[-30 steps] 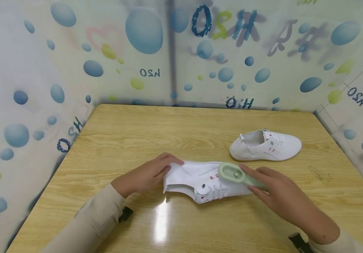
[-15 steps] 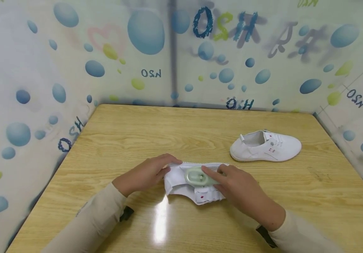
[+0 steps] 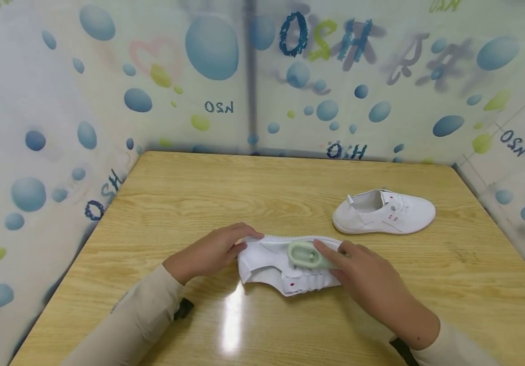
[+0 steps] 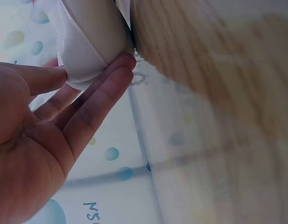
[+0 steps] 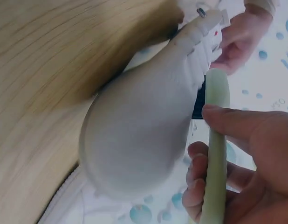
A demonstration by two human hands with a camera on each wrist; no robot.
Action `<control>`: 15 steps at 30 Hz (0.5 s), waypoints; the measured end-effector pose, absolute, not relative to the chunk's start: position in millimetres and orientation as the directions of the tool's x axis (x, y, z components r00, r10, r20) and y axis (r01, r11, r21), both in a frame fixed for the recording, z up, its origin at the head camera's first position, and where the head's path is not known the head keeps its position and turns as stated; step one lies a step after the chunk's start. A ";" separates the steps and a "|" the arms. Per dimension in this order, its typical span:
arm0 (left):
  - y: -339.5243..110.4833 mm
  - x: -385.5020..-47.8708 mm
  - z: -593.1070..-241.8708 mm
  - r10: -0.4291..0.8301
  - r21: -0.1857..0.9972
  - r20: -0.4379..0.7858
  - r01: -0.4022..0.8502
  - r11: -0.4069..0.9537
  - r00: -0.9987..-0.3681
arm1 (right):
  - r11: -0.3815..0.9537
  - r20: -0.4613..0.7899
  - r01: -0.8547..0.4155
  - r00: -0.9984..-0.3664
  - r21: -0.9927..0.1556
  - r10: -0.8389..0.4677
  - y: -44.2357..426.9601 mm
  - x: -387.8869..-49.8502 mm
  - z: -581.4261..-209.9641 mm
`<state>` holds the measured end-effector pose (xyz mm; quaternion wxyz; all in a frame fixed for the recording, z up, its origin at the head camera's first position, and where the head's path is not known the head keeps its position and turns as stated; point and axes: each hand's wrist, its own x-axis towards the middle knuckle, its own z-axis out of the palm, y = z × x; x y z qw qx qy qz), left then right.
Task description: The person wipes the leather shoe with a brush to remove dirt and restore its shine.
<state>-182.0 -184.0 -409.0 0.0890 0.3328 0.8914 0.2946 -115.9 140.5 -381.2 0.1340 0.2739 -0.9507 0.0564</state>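
A white lace-up shoe (image 3: 262, 259) lies on its side on the wooden table, sole edge toward the back, toe to the right. My left hand (image 3: 209, 254) holds its heel; in the left wrist view the thumb and fingers (image 4: 88, 116) pinch the heel from both sides. My right hand (image 3: 376, 279) grips a pale green brush (image 3: 304, 254) over the shoe's upward-facing side. In the right wrist view the thumb lies along the brush handle (image 5: 216, 158), fingers curled round it. Dark bristles (image 5: 200, 100) face the shoe, partly hidden.
A second white shoe (image 3: 385, 212) stands upright at the back right of the table (image 3: 225, 188), toe to the right. Behind and beside the table hang pale walls (image 3: 225, 127) patterned with blue and green bubbles.
My right hand first carried the brush left along the shoe, from near the toe toward the heel, then partway back right. The left hand and the shoe have barely moved.
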 end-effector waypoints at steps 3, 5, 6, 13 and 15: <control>-185.6 -181.7 -409.1 0.640 0.585 0.029 0.532 0.612 -0.768 | 0.837 0.309 -0.546 -0.803 -0.042 -0.509 145.3 -115.3 -382.1; -186.6 -181.7 -409.3 0.636 0.586 0.024 0.526 0.616 -0.771 | 0.829 0.303 -0.557 -0.799 -0.047 -0.520 142.7 -117.2 -383.3; -187.0 -181.7 -409.3 0.634 0.587 0.021 0.523 0.618 -0.773 | 0.826 0.297 -0.562 -0.797 -0.047 -0.526 140.0 -118.8 -384.4; -186.6 -183.2 -409.4 0.643 0.613 0.012 0.514 0.600 -0.766 | 0.770 0.295 -0.637 -0.729 0.038 -0.617 109.7 -130.5 -392.3; -186.0 -184.1 -409.8 0.647 0.610 0.011 0.518 0.599 -0.762 | 0.756 0.296 -0.652 -0.713 0.056 -0.636 100.9 -132.5 -393.3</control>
